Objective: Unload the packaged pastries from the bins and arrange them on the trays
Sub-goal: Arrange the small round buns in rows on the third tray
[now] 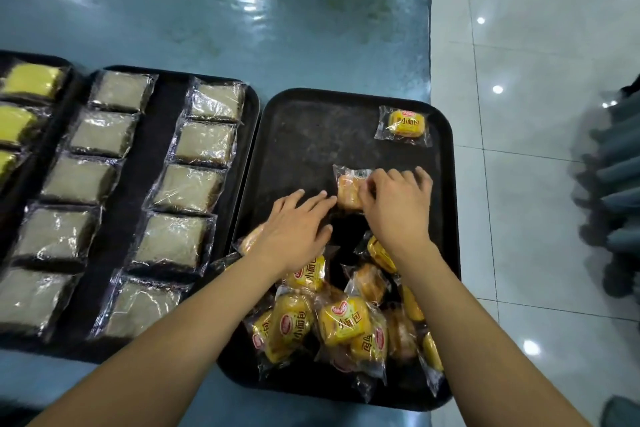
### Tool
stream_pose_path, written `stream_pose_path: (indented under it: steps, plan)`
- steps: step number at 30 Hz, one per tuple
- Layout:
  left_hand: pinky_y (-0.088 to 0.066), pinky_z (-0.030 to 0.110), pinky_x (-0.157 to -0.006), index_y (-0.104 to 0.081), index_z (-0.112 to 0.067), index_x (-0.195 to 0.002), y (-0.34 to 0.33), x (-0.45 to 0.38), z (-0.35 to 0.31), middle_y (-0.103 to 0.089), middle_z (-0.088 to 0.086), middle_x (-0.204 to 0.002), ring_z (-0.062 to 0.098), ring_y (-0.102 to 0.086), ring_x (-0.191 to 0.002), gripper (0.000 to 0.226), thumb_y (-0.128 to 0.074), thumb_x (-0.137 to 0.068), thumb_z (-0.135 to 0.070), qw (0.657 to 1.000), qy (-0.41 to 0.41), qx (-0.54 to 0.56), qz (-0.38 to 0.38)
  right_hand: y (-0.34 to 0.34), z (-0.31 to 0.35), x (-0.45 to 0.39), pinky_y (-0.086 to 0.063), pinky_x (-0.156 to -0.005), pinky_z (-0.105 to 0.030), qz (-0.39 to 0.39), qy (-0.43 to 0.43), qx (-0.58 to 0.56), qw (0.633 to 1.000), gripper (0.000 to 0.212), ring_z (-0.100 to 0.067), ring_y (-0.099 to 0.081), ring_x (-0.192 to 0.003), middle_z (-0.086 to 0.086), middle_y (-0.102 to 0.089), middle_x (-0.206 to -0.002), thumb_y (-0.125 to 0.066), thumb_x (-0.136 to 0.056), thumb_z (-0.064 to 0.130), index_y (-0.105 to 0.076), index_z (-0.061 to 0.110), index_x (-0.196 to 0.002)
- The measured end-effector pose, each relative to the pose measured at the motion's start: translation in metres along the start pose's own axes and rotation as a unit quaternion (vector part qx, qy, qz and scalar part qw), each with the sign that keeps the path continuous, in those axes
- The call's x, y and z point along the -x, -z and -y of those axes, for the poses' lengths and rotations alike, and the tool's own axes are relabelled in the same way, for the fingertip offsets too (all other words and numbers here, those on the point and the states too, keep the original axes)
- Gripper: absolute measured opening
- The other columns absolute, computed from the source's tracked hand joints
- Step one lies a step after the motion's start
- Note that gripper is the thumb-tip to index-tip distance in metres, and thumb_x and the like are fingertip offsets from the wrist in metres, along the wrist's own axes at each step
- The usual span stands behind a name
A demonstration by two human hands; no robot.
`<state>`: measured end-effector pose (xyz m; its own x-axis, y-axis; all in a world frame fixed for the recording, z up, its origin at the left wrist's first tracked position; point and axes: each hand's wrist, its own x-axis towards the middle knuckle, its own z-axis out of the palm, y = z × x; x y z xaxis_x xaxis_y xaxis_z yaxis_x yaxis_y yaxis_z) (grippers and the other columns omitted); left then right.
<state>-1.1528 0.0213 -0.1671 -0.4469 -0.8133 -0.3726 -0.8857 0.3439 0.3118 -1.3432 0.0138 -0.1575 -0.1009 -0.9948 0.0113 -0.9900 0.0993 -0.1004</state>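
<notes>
Pinched in the right hand [394,199], a wrapped pastry [349,189] lies clear side up on the black tray [298,135]. Just beside it, the left hand [294,229] rests flat with fingers spread, gripping nothing. Nearer the person, a heap of yellow packets [343,322] crowds the same tray; one single packet [405,123] sits alone at the far corner. Off to the left, another tray [152,163] carries two neat rows of pale cakes [188,189].
</notes>
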Motion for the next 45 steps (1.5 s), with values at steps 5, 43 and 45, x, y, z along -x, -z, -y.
stream_pose_path:
  steps: [5,43,45]
  plan:
    - [-0.011,0.044,-0.122,-0.011,-0.037,-0.160,-0.006,-0.006,-0.007,-0.011,-0.014,-0.167,0.025,-0.009,-0.154,0.057,-0.028,-0.107,-0.048,0.999,-0.034,0.003,0.031,0.002,-0.005,-0.036,-0.011,-0.119,-0.064,0.216,-0.101,0.061,0.969,0.064,-0.036,-0.044,-0.136,-0.013,-0.061,-0.134,-0.031,-0.101,0.063,-0.066,0.014,-0.124]
    - [-0.031,0.042,-0.111,-0.056,-0.025,-0.129,-0.011,0.021,0.011,-0.058,-0.007,-0.127,0.021,-0.045,-0.121,0.050,-0.021,-0.099,-0.045,0.995,-0.042,-0.065,-0.060,-0.026,0.015,0.000,-0.037,-0.111,-0.042,0.091,0.122,-0.113,0.982,0.046,-0.022,-0.049,-0.132,0.000,-0.053,-0.146,-0.050,-0.100,0.022,-0.047,0.023,-0.146]
    - [-0.025,0.043,-0.114,-0.050,-0.024,-0.141,-0.011,0.015,0.009,-0.057,-0.004,-0.137,0.024,-0.043,-0.128,0.063,-0.012,-0.098,-0.050,0.996,-0.030,-0.082,-0.028,-0.030,0.015,-0.004,-0.040,-0.103,-0.043,0.143,0.105,-0.090,0.980,0.041,-0.026,-0.054,-0.125,-0.002,-0.058,-0.138,-0.046,-0.102,0.028,-0.049,0.022,-0.143]
